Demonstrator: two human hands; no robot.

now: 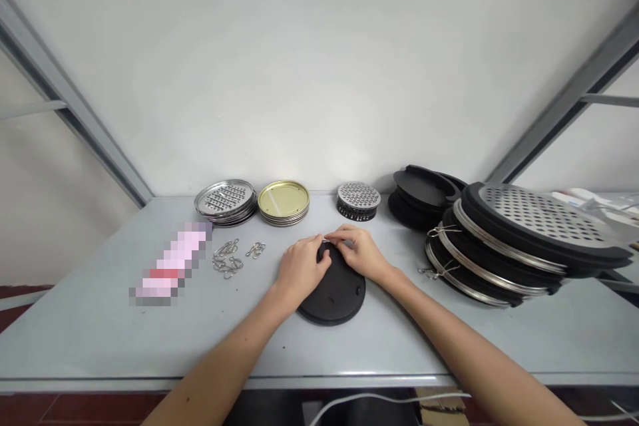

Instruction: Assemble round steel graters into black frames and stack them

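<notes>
A round black disc [335,293] lies flat on the grey table [100,339] in front of me. My left hand [301,265] rests on the disc's far left rim with its fingers curled. My right hand [358,249] sits on the far right rim, fingers pinched. Between the two hands, at the disc's far edge, both pinch a small metal wire clip [327,239]. A loose pile of similar metal clips [228,258] lies to the left, with a few more clips [255,250] beside it.
Along the back stand a stack of perforated steel discs [226,201], a stack of gold-coloured lids [283,202], a small perforated stack [358,200] and black rings [424,194]. A leaning stack of assembled black discs [504,246] fills the right. A blurred pink object [172,265] lies left.
</notes>
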